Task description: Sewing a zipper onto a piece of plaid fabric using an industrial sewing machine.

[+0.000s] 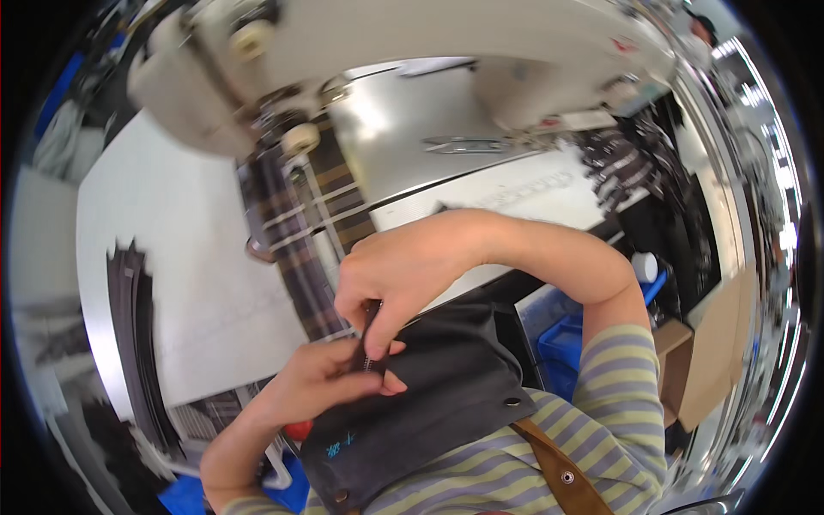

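Pinching a dark zipper strip (369, 364) between both hands, right above the lap, that's what's going on here. The strip is up off the surface (202, 275), in front of the black apron (429, 369), with a little row of teeth showing near its lower end.

The right hand (403, 270) comes in from above: elbow out to the side, forearm swung across the body, wrist bent, knuckles up and thumb pointing down. It's closed on the upper part of the strip, thumb pressing along it. The left hand (322, 378) sits lower, its forearm coming up from the bottom left, palm turned inward. It's closed around the lower part, fingertips poking out past the strip's right side. Some of that grip is blurred, so I can't tell exactly how each finger sits.

As for writing, the apron has small bright blue lettering (342, 443) on it, tilted in this view. The sewing machine (386, 34) has a red mark (624, 45) toward its right end, too smeared to make out.

Plaid cloth (276, 189) lies on the surface just beyond the hands, and a bundle of dark strips (133, 326) hangs over the left edge.
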`<state>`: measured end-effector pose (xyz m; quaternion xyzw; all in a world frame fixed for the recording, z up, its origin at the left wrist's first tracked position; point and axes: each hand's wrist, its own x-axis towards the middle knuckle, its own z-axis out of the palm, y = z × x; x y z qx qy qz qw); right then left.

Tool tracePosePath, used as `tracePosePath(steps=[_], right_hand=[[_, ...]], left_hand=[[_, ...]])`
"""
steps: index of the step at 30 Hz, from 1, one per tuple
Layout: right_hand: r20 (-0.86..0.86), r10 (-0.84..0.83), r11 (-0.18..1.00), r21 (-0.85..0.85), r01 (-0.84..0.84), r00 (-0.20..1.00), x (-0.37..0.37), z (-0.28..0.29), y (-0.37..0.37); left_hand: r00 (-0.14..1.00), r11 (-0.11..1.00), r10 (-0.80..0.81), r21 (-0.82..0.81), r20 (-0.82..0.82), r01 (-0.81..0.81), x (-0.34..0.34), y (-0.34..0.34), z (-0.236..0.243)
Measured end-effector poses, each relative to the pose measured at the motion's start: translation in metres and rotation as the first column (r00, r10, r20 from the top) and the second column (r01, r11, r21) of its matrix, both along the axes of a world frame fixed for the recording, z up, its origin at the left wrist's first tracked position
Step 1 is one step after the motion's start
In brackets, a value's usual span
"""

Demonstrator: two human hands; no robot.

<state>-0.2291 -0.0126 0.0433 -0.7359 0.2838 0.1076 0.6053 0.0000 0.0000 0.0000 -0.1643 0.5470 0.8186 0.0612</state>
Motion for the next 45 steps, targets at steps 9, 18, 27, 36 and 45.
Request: tracePosePath(steps=[9,18,27,36,45], right_hand=[[0.185,-0.181,0.238,-0.945,0.226,0.966,0.02,-0.041,-0.002],[0.514,-0.346,0.017,-0.833,0.553,0.785,0.019,-0.079,-0.012],[0.589,-0.214,-0.026,-0.801,0.598,0.779,0.012,-0.098,-0.062],[0.57,-0.345,0.036,-0.786,0.617,0.746,0.008,-0.104,-0.058],[0.563,-0.333,0.019,-0.798,0.602,0.757,0.012,-0.109,-0.063]], left_hand=[[0.935,0.878,0.333,0.403,-0.122,-0.26,0.038,0.011,-0.011],[0.945,0.909,0.215,0.405,-0.246,-0.101,0.023,0.002,-0.017],[0.93,0.913,0.326,0.313,-0.17,-0.263,0.011,-0.024,-0.012],[0.928,0.066,0.247,-0.951,-0.279,-0.304,-0.002,-0.139,-0.033],[0.858,-0.293,0.155,-0.852,-0.49,-0.433,-0.01,-0.141,-0.06]])
